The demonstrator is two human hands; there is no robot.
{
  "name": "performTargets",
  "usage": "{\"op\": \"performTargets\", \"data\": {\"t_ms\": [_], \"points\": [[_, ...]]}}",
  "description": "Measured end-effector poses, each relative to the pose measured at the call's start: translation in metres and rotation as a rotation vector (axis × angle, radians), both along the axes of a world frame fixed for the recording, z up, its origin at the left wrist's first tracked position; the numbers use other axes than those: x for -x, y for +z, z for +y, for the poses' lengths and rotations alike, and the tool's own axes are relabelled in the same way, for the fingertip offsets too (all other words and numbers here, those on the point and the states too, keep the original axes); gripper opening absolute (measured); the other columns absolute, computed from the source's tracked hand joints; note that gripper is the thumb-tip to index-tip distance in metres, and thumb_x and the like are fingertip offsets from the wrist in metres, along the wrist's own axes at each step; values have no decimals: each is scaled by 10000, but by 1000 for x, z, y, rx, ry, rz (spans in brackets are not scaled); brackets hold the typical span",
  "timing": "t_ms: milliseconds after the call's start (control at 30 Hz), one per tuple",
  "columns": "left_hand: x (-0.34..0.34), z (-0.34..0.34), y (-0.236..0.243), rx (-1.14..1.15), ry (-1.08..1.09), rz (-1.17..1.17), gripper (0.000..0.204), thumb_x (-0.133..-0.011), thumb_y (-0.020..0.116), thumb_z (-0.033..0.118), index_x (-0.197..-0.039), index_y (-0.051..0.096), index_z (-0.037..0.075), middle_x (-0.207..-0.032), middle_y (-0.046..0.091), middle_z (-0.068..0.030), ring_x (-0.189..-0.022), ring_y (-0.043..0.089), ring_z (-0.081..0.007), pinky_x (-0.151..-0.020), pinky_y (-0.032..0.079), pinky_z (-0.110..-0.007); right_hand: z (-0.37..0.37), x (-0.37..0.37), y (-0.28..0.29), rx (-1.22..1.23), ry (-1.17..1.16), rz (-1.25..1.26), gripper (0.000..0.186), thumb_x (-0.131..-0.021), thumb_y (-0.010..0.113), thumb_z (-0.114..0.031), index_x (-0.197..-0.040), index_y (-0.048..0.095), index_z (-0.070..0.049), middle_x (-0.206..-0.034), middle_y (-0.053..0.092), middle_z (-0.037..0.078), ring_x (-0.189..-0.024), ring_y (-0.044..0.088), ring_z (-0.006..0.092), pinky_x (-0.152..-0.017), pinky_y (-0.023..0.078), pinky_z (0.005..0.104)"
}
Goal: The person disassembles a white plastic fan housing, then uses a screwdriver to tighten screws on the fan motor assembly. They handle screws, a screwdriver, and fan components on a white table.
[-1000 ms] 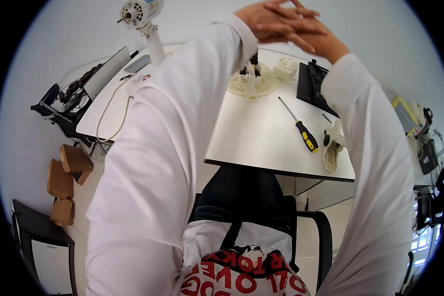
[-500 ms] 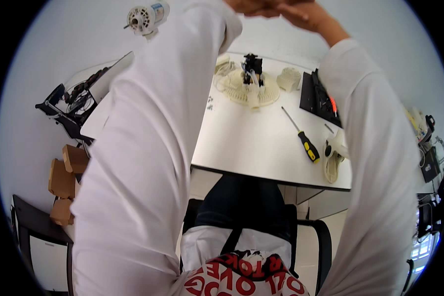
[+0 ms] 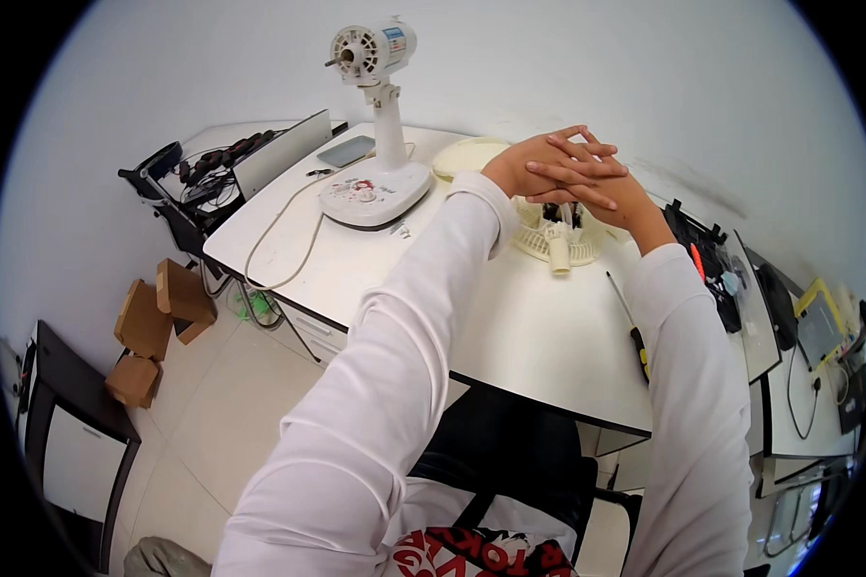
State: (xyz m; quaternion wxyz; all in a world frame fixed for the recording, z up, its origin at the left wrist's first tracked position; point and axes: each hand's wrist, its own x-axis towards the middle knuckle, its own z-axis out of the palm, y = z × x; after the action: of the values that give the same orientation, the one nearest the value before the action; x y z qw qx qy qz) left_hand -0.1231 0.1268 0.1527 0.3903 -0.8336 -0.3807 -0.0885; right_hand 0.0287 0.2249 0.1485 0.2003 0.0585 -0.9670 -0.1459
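"Checking hand position: what are the fingers doing?"

"Those of the bare left hand (image 3: pixel 539 165) and bare right hand (image 3: pixel 632 204) are lying laced together, extended, and are clamping on no part. Being held out forward, the hands are partly covering the round, cream, slotted plastic part (image 3: pixel 587 252), which is resting on the white, dark-edged surface (image 3: pixel 529 332). Contact with that part cannot be told."

"What is supporting the white, cylindrical motor housing (image 3: pixel 394 48)?"

"A white, upright column (image 3: pixel 389 139) is carrying it; the broad, white base (image 3: pixel 380 197) is presumably keeping it stable. A long screwdriver with a black-and-yellow handle (image 3: pixel 638 344) is lying loose, partly hidden by the white right sleeve (image 3: pixel 698 385), probably within easy reach."

"How many are showing?"

"Two hands, one slotted part, one motor housing, one column, one base and one screwdriver are showing. Apparently three brown cardboard boxes (image 3: pixel 133 380) are sitting grouped at left."
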Motion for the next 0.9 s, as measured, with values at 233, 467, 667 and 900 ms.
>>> {"op": "performTargets", "data": {"t_ms": [233,467,667,900], "points": [[17,-15,15,-68,138,2,520,-947,461,282,-1304,351,644,-1542,254,137,-1395,314,-183,-1170,215,-405,-24,7,28,28,26,46,411,-925,502,-378,-1316,484,-505,-1550,272,-54,-1418,257,274,-1163,236,428],[59,-46,-4,-231,404,-123,618,-864,587,217,-1380,388,493,-1562,230,79,-1408,292,-213,-1152,251,-473,-47,16,14,-269,-144,102,558,-892,546,-222,-1414,408,-363,-1483,365,123,-1285,465,262,-952,476,394],[82,-65,-26,-344,821,-144,887,-757,499,-31,-1460,255,452,-1576,182,78,-1432,233,-191,-1133,236,-564,-144,12,20,-45,-244,-210,254,-923,519,-327,-985,637,-110,-811,677,105,-762,666,286,-653,516,405],[77,-58,-29,-360,884,-150,908,-767,526,-2,-1479,195,456,-1583,156,74,-1439,205,-187,-1117,218,-607,-226,-9,24,355,113,-42,328,-954,484,-349,-825,616,-78,-650,634,133,-605,632,316,-557,495,416]]}}
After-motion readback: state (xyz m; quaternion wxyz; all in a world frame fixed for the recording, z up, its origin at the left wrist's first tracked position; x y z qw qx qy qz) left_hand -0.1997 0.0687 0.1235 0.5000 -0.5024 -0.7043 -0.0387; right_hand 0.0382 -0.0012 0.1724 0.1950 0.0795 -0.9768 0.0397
